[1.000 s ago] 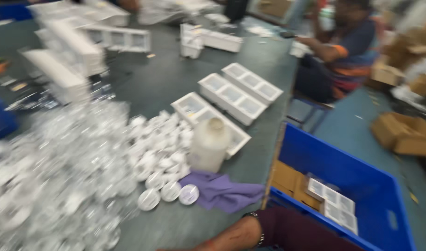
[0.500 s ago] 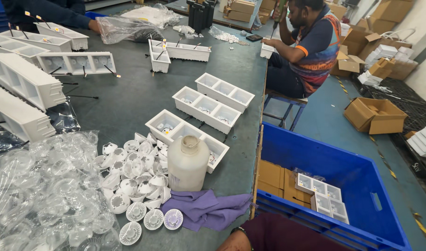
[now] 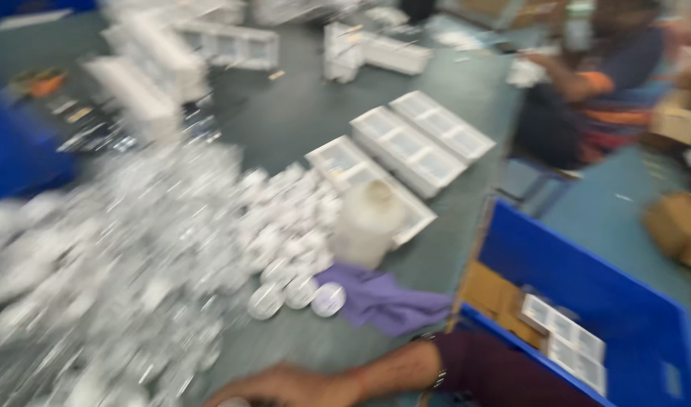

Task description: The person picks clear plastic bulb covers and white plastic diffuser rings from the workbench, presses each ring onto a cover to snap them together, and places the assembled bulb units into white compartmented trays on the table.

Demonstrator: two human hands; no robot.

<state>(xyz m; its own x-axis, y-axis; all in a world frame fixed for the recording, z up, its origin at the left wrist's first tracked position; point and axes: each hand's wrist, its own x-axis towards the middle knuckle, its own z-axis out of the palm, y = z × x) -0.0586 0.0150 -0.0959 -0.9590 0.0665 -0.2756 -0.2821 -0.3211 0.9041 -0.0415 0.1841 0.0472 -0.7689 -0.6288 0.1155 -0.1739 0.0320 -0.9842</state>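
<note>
The picture is motion-blurred. My right hand (image 3: 285,388) lies low on the green table (image 3: 300,113) at the bottom edge, its forearm and dark maroon sleeve (image 3: 496,369) reaching in from the right. It rests beside a big heap of small clear round pieces (image 3: 111,279) and white round caps (image 3: 285,226); whether the fingers hold anything is too blurred to tell. A purple cloth (image 3: 383,301) lies just above the forearm, next to a translucent plastic bottle (image 3: 368,222). My left hand is out of view.
White compartment trays (image 3: 409,147) sit mid-table, with more stacked at the back left (image 3: 149,83). A blue crate (image 3: 586,286) holding cardboard and white trays stands right of the table. Another person (image 3: 594,83) sits at the far right. Something blue (image 3: 13,151) intrudes at left.
The view has swung and blurred. My right hand and forearm have come further into view along the bottom edge, reaching left toward the heap of clear pieces.
</note>
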